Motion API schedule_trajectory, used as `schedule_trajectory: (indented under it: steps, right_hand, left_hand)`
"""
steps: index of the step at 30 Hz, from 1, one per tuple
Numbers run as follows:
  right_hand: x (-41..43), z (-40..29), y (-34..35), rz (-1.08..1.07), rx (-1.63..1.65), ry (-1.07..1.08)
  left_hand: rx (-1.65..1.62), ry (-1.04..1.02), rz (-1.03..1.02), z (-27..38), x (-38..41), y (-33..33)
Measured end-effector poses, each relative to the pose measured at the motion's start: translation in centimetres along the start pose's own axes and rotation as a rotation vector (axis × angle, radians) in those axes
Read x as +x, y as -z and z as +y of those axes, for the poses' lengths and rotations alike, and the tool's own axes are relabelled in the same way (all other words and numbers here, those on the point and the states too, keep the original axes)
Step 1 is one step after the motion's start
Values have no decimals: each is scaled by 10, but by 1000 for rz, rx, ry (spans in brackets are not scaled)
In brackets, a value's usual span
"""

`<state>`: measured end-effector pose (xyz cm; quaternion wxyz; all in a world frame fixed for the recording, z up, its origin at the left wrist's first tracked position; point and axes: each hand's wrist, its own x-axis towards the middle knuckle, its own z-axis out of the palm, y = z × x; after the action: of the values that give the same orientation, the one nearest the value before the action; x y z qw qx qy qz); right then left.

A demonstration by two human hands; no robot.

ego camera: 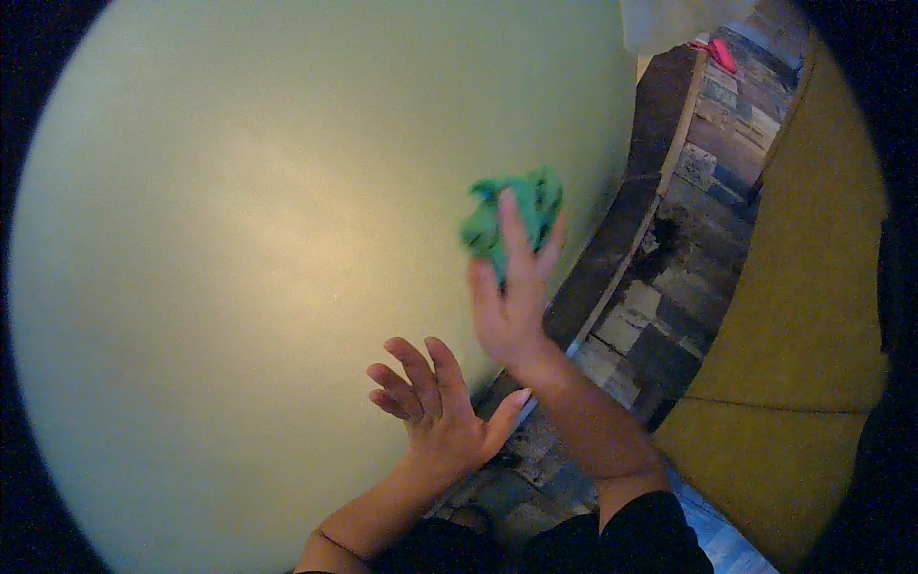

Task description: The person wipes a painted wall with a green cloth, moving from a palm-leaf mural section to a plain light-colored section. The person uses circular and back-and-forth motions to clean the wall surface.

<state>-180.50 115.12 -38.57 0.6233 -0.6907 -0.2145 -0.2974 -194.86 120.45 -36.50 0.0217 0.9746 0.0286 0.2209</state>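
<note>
A crumpled green cloth (pixel 479 231), with darker marks on it, lies under the spread fingers of my right hand (pixel 513 308). That hand presses it flat against a smooth, pale green wall (pixel 229 287), and both look slightly blurred. Lower and to the left is my left hand (pixel 446 416), empty, with its fingers apart and its thumb out to the right. Its fingertips are close to the wall; whether they touch it I cannot tell. A thin dark band circles my left forearm.
A dark baseboard (pixel 609 240) runs along the wall's foot. Beyond it are a patchwork-patterned floor (pixel 678 323) and a mustard-coloured upholstered piece (pixel 782 344), possibly a sofa. A dark clump (pixel 658 247) and a small pink object (pixel 723 56) lie near the baseboard. Whitish material (pixel 678 25) hangs at top right.
</note>
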Motion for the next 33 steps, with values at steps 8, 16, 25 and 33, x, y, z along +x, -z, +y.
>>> schedule_trajectory:
  steps: [8,16,25,33]
  right_hand:
    - [-48,37,-12,119,8,-388]
    - [-89,31,-13,-14,24,-120]
    - [-74,96,-7,157,-58,-440]
    - [-210,128,-28,-53,-479,-194]
  left_hand:
    - [-7,16,-101,5,9,-12]
    - [-114,-63,-95,1,-5,-43]
    - [98,-42,-160,7,-16,-62]
    - [94,-54,-208,10,-24,-107]
